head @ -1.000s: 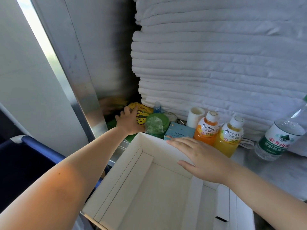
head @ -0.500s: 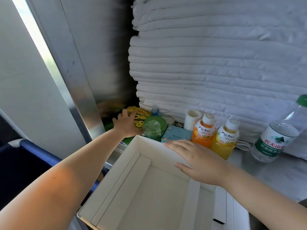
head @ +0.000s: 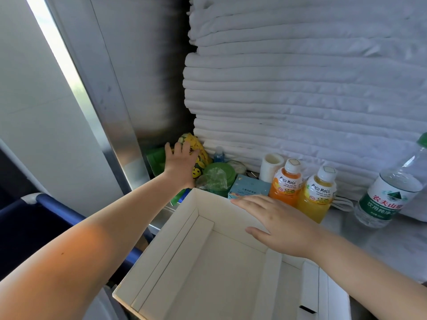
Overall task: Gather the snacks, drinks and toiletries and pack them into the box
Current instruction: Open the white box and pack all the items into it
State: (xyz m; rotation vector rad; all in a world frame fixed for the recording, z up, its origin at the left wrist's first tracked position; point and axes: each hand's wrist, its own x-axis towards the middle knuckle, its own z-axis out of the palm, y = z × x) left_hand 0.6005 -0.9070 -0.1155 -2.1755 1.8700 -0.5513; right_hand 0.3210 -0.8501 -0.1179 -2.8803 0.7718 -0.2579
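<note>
**A:** Far left first: what's beside you?

**B:** A blue rail (head: 57, 204) runs low at your side. A metal post (head: 111, 116) climbs the corner next to it.

**A:** And your left grip (head: 181, 162)?

**B:** You're stretched right into that corner. The back of the hand faces the camera, with the fingers spread against the yellow snack bag (head: 204, 159). The thumb is hidden, so I can't tell whether you've actually got hold of the bag. A green packet (head: 156, 159) peeks out just left of your knuckles.

**A:** Moving along?

**B:** A small blue bottle (head: 218, 154) stands at the foot of the stacked white linen (head: 300, 88). In front of it is a green tub (head: 221, 168) with crumpled plastic on it, then a teal carton (head: 248, 189) just beside the tub. All of it sits just behind the white box (head: 175, 229), whose top is open towards you.

**A:** Right grip (head: 279, 224)?

**B:** It's released, with the palm down and the fingers straight. It lies flat across the box's far rim and holds nothing.

**A:** And beyond it?

**B:** A white roll (head: 271, 165) stands upright. Next come the orange juice bottle (head: 286, 184) and the yellow juice bottle (head: 318, 197), side by side and touching. The water bottle (head: 385, 197) stands apart at the far right. All four are on the worktop (head: 379, 241) against the linen.
</note>
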